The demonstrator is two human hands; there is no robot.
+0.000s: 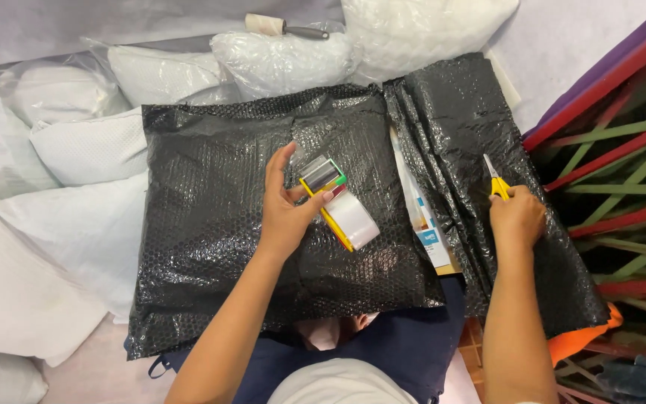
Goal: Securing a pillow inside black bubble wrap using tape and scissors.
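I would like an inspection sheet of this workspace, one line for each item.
Surface: black bubble-wrap parcel lying across the person's lap.
Job's things: tape dispenser with a clear roll; yellow-handled scissors.
Clutter: folded black bubble-wrap sheets, white bagged pillows, lint roller, printed paper.
Hands: left hand holds the dispenser on the parcel; right hand grips the scissors, blades up.
Cables: nothing seen.
Surroundings: coloured slatted rack on the right.
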